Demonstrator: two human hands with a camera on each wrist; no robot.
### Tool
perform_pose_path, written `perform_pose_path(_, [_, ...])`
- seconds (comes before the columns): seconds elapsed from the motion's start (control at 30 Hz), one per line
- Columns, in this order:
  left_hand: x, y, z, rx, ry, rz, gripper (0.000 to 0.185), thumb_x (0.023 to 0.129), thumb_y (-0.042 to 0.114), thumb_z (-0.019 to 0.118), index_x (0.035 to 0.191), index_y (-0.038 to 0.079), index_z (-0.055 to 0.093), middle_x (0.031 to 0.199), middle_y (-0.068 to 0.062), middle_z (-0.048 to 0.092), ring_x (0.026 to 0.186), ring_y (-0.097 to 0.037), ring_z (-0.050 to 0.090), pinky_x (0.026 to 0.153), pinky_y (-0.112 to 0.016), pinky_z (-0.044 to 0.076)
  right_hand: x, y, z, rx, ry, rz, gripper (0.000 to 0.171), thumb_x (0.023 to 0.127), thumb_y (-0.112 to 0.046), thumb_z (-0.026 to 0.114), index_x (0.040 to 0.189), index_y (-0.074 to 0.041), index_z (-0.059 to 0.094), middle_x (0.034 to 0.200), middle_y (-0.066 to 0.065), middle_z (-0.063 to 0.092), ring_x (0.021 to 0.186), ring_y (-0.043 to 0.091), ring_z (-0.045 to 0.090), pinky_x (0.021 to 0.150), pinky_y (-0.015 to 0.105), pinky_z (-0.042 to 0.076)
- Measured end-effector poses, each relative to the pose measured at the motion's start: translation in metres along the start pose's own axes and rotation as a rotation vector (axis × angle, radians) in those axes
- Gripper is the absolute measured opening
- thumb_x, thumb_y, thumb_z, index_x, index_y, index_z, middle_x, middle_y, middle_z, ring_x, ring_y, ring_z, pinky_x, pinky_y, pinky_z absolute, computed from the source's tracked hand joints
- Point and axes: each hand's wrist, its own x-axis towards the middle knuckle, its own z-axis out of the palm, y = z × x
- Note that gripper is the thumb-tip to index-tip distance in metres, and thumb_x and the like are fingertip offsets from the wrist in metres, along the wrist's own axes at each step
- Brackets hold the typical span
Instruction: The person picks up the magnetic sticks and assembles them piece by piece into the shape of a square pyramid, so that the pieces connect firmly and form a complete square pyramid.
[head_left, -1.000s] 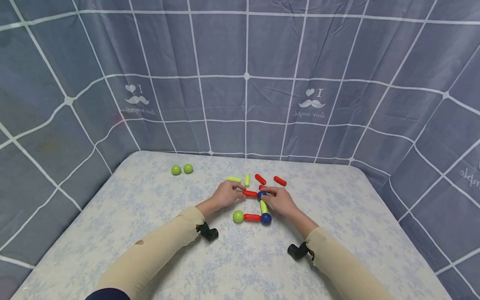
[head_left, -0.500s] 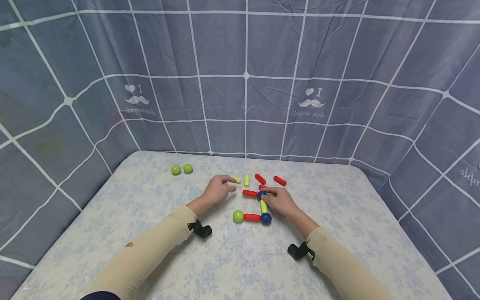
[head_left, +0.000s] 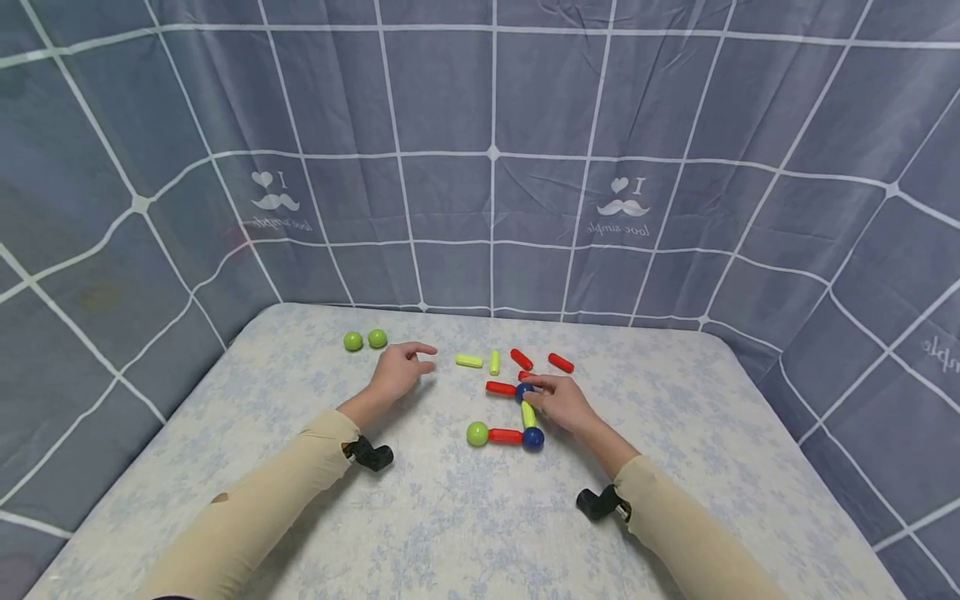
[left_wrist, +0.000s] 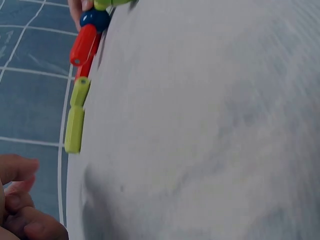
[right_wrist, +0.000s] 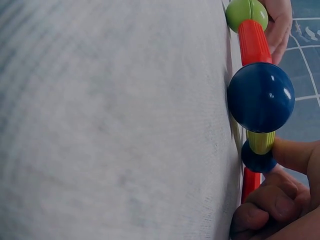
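Observation:
My right hand (head_left: 561, 402) pinches the far blue ball (head_left: 522, 392) of a joined shape of balls and rods. From that ball a red rod (head_left: 500, 388) points left. A yellow-green rod (head_left: 528, 415) links it to the near blue ball (right_wrist: 261, 97). Another red rod (head_left: 506, 436) runs from the near ball to a green ball (head_left: 477, 433). My left hand (head_left: 397, 372) is held over the table with nothing in it, its index finger extended. It is just right of two loose green balls (head_left: 377, 338).
Two yellow-green rods (head_left: 469, 361) and two red rods (head_left: 560, 362) lie loose behind the shape. Another red rod (head_left: 526, 376) shows partly behind the right fingers. A patterned cloth (head_left: 480, 533) covers the table; grey checked curtains (head_left: 450, 200) hang around it.
My left hand has moved left, away from the far red rod and past the loose yellow-green rod, towards the two green balls. My right hand stays at the far blue ball.

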Motion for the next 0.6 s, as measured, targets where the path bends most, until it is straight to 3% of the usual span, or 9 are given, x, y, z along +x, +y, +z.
perform_pose_path(0.13, [0.003, -0.008, -0.011, -0.019, 0.024, -0.034, 0.031, 0.082, 0.02, 0.069, 0.112, 0.012, 0.067, 0.058, 0.002, 0.037, 0.049, -0.013, 0.032, 0.044, -0.026, 0.03, 0.0, 0.0, -0.001, -0.005, -0.007, -0.001, 0.032, 0.084, -0.026, 0.067, 0.116, -0.022, 0.066, 0.057, 0.001, 0.04, 0.047, 0.017, 0.038, 0.044, 0.026, 0.028])
perform_pose_path(0.47, [0.012, -0.024, -0.031, -0.197, 0.135, -0.142, 0.04, 0.086, 0.024, 0.065, 0.123, 0.012, 0.058, 0.06, 0.002, 0.034, 0.045, -0.011, 0.026, 0.044, -0.027, 0.029, -0.002, 0.0, -0.001, 0.006, -0.007, -0.041, 0.032, 0.084, -0.024, 0.068, 0.116, -0.022, 0.066, 0.055, 0.0, 0.04, 0.046, 0.016, 0.035, 0.043, 0.026, 0.028])
perform_pose_path(0.6, [0.017, -0.032, -0.039, -0.207, 0.194, -0.169, 0.043, 0.086, 0.024, 0.065, 0.127, 0.013, 0.056, 0.085, -0.003, 0.051, 0.054, -0.011, 0.034, 0.05, -0.028, 0.034, -0.002, 0.001, -0.001, 0.01, -0.005, -0.042, 0.031, 0.084, -0.024, 0.068, 0.115, -0.022, 0.066, 0.054, 0.0, 0.04, 0.045, 0.016, 0.034, 0.043, 0.026, 0.027])
